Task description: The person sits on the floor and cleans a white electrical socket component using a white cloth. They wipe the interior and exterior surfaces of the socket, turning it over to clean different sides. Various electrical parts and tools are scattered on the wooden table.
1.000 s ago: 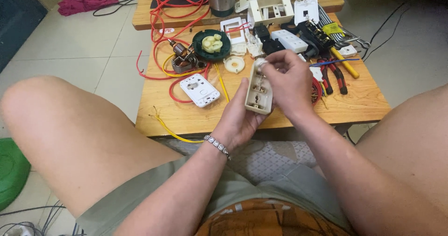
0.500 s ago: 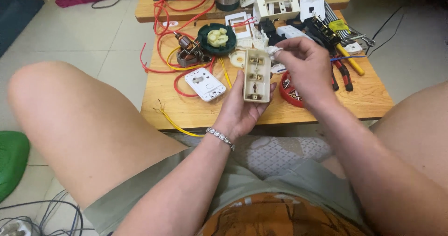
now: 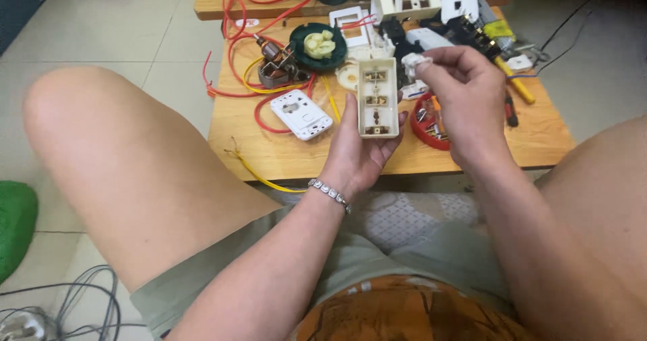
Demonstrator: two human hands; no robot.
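A low wooden table [image 3: 283,152] is standing on a floor of pale tiles [image 3: 121,38], with a second wooden surface [image 3: 216,4] sitting just behind it. Soft, even light is falling across the floor, and grey cables [image 3: 74,307] are lying at the lower left

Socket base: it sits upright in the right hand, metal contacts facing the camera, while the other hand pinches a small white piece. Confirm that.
Not quite. The head view shows the open socket base in the left hand, not the right. The right hand pinches the small white piece. The contacts do face the camera.
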